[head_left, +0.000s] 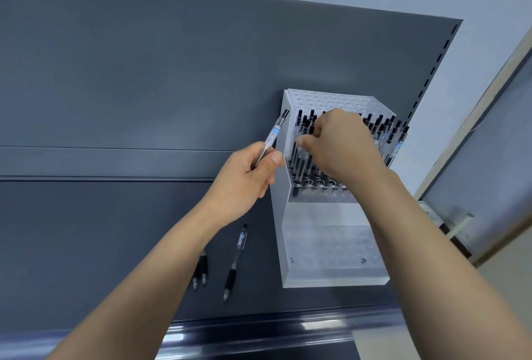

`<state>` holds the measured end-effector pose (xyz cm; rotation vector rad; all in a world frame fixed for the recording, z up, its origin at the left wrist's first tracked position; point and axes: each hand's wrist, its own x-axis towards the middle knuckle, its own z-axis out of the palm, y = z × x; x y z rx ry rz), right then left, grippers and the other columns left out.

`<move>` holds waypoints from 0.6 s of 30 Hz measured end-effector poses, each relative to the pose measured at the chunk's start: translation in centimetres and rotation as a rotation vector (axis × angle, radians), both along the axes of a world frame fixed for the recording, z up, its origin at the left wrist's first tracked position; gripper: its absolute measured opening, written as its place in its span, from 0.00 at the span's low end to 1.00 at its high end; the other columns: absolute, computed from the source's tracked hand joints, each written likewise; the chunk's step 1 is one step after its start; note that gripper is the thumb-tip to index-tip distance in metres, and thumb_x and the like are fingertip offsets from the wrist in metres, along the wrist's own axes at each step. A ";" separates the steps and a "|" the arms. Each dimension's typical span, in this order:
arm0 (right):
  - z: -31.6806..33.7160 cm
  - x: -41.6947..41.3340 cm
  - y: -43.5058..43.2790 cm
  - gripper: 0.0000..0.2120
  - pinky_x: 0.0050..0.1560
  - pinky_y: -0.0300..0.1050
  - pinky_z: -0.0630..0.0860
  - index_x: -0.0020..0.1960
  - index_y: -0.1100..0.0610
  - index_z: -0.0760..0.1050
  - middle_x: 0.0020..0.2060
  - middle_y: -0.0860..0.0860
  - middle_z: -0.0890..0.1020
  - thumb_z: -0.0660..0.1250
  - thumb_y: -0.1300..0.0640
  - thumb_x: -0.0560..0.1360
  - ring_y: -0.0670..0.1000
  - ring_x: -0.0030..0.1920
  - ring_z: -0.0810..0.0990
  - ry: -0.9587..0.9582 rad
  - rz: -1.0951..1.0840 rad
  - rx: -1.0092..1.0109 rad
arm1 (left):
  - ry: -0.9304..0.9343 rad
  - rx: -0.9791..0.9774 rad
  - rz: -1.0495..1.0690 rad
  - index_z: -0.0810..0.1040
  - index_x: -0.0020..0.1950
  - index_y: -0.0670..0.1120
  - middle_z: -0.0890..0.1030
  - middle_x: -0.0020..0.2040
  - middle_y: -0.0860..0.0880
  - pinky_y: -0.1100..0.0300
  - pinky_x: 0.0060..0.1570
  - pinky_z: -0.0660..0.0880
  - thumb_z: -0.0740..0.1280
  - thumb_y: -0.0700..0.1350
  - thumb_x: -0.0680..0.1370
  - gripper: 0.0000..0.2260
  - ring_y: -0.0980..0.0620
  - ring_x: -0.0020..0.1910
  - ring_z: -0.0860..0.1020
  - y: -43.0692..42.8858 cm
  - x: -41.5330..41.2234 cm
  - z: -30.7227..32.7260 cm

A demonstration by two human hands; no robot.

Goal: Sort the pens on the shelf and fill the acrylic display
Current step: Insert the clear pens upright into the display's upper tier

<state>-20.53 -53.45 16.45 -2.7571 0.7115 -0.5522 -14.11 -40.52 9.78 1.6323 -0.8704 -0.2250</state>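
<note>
While the right hand (342, 144) reaches into the acrylic display (325, 215), its fingers (309, 138) pinched narrow among the upright pens (383, 129) on what seems to be one barrel, though the grip is partly hidden, the left hand (250, 178) holds a clear pen (270, 139) by its lower barrel, cap end tilted up just beside the display's left wall. Three loose pens (234, 262) lie on the dark shelf (100, 230) below the left wrist. Each pen appears light, stiff and smooth, best pinched mid-barrel or at the rubber grip and lowered straight into an open hole.
</note>
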 end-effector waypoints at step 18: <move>2.8 -4.3 -0.9 0.08 0.28 0.37 0.69 0.37 0.61 0.74 0.32 0.54 0.82 0.65 0.58 0.73 0.48 0.29 0.74 -0.508 0.085 0.361 | -0.122 0.197 -0.119 0.77 0.45 0.52 0.79 0.39 0.54 0.64 0.45 0.73 0.68 0.44 0.76 0.03 0.58 0.38 0.76 -1.1 -1.0 0.4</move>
